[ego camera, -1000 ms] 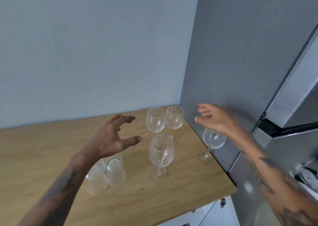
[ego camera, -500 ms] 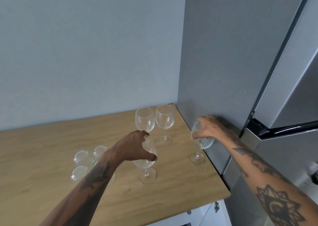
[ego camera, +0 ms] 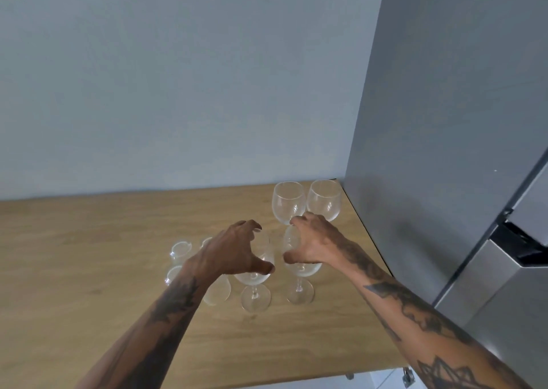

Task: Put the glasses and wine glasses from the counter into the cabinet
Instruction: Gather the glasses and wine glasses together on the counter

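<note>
pickup step, two wine glasses at once. our left hand is wrapped over the bowl of the near-left wine glass, fingers curled round it, thumb at the front; we judge it gripped. our right hand grasps the bowl of the near-right wine glass the same way. both feet look close to the tabletop; we cannot tell whether they rest on it or are just clear.

next move, as we judge it: lift both straight up, keep the bowls apart, then carry to the cabinet, which is not in view.

around: two more wine glasses upright at the back corner, just behind our right hand, near enough to knock on the lift. low tumblers cluster just left of our left wrist, partly hidden by the forearm; count unclear. grey fridge side stands along the tabletop's right edge, limiting swing room on that side.
</note>
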Demonstrator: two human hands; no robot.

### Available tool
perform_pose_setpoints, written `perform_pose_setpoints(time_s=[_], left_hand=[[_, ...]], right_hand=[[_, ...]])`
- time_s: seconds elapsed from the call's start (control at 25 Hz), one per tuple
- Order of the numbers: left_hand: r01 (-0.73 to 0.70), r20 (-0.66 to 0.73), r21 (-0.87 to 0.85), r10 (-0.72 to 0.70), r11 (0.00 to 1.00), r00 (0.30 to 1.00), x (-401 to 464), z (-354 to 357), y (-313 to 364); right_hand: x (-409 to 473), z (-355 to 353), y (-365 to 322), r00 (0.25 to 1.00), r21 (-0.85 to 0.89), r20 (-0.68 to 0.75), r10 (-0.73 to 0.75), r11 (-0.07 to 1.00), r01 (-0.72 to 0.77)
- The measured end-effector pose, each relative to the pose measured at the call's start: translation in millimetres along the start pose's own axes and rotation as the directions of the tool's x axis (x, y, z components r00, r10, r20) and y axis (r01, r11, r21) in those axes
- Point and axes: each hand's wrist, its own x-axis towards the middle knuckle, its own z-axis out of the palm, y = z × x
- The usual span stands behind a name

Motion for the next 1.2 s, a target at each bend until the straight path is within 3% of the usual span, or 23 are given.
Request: perform_pose_setpoints(time_s=[0.2,0.32,0.4,0.52,0.6,0.72,0.92,1.2], left_hand=[[-0.032,0.018,-0.004,0.033,0.999,0.999,3.0,3.5,5.0],[-0.006,0.093,-0.083,0.014,0.997,0.996,-0.7,-16.1,1.7],[-0.023,-0.044,-0.128,0.018,0.991,0.999,11.8,-34.6,0.6],[-0.094,-0.221,-0.090,0.072,0.991,0.973,55.4,-48.0,15.4],[-0.118,-0.196,-0.033,0.109,0.992,0.975,86.4,-40.8,36.0],[-0.082,-0.075,0.010,0.083,0.997,0.994,116.1,-19.1,49.1],[-0.013,-0.072,0.009,0.013,1.000,0.997,116.0,-12.4,22.4],[0.128,-0.106,-0.050,-0.133,0.990,0.985,89.3,-31.7,-28.6]], right_hand=[[2.6,2.5,-6.6,0.999,-0.020,-0.005,-0.032,0.999,0.032],[-1.5,-10.3,9.0,0.997,0.113,0.025,-0.076,0.991,0.073],[5.0,-31.5,31.8,0.993,0.203,-0.105,-0.045,0.977,0.066],[36.8,-63.3,71.9,0.926,0.236,-0.346,0.150,0.969,-0.069],[58.6,-70.3,90.0,0.921,0.290,-0.303,0.247,0.944,-0.158],[78.7,-51.2,100.2,0.955,0.414,-0.157,0.253,0.894,-0.169],[90.5,-26.3,85.6,0.952,0.523,-0.160,0.263,0.840,-0.144],[92.8,-22.0,33.8,0.988,0.388,-0.010,0.156,0.911,-0.140]])
